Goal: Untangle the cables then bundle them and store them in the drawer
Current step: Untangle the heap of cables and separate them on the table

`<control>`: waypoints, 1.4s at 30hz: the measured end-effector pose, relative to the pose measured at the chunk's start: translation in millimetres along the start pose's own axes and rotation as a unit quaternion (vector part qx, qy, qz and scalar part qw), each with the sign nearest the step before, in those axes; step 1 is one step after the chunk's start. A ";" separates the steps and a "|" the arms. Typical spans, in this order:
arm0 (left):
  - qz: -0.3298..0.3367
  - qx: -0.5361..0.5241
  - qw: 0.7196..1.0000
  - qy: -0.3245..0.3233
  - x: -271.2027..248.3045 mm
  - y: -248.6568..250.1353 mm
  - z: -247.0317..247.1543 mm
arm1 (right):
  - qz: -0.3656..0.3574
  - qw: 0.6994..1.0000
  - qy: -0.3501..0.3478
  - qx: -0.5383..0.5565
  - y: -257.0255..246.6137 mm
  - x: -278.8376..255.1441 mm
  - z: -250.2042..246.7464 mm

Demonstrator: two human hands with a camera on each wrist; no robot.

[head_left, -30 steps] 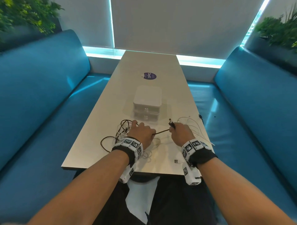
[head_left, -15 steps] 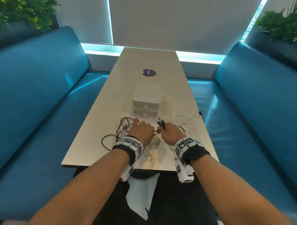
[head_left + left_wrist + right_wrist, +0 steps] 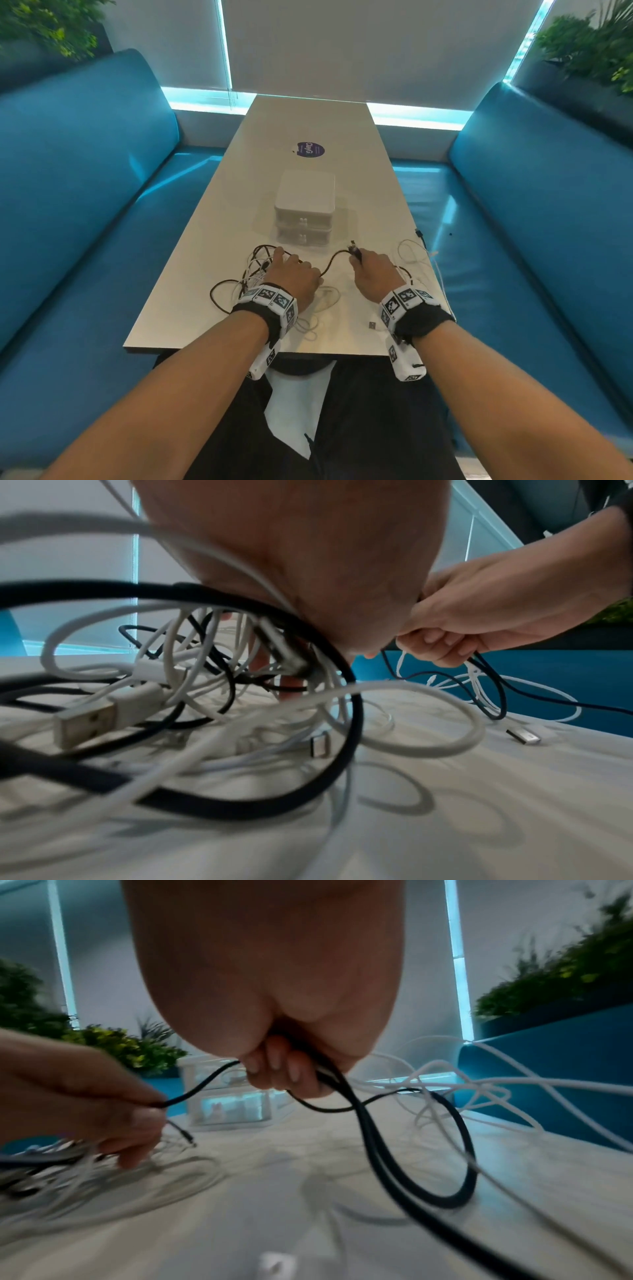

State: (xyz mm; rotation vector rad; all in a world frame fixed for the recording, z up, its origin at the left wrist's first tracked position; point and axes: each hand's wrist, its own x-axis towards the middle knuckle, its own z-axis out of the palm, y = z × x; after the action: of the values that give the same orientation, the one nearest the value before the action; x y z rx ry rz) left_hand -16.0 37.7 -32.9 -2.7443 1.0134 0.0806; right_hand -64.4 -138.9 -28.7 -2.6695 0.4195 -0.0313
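Observation:
A tangle of black and white cables (image 3: 255, 274) lies on the near part of the table, seen close up as the cable tangle (image 3: 212, 674) in the left wrist view. My left hand (image 3: 296, 272) rests at the tangle's right edge and pinches the black cable (image 3: 205, 1085). That black cable (image 3: 334, 260) arcs across to my right hand (image 3: 366, 267), which grips its plug end and a couple of hanging black loops (image 3: 428, 1150). The white two-drawer unit (image 3: 305, 209) stands just beyond the hands, both drawers pushed in.
Loose white cables (image 3: 411, 253) spread to the table's right edge (image 3: 431, 274), one hanging over it. A silver USB plug (image 3: 372, 325) lies near my right wrist. A purple sticker (image 3: 310, 149) is farther up the table. Blue benches (image 3: 85, 205) flank both sides.
My right hand came in close to the left hand, then drew back to the right, and the black cable now arcs slack between them. The left hand stayed on the tangle.

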 end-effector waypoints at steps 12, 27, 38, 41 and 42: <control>0.012 0.011 0.999 -0.036 4.5 5.6 -4.3 | -0.080 0.994 -0.044 0.066 -30.8 -12.8 7.8; 0.011 -0.006 1.000 0.007 0.7 -4.4 4.0 | -0.047 0.995 -0.086 -0.037 -12.8 -1.9 1.6; 0.007 -0.019 0.999 -0.031 -1.3 -11.5 -5.9 | 0.090 0.995 0.003 -0.048 11.0 0.2 -11.5; 0.019 0.006 0.999 -0.028 -0.3 -9.5 -1.9 | 0.045 0.998 -0.027 -0.019 4.9 -5.0 -5.1; 0.020 0.012 0.999 -0.031 0.5 -9.2 -1.6 | 0.024 0.999 -0.039 -0.008 0.9 -7.3 -3.8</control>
State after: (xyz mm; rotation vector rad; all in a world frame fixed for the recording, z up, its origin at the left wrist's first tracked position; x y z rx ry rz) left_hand -9.7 43.8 -29.8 -2.6830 1.0471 0.1569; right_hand -71.9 -139.0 -25.3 -2.6651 0.4592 0.0910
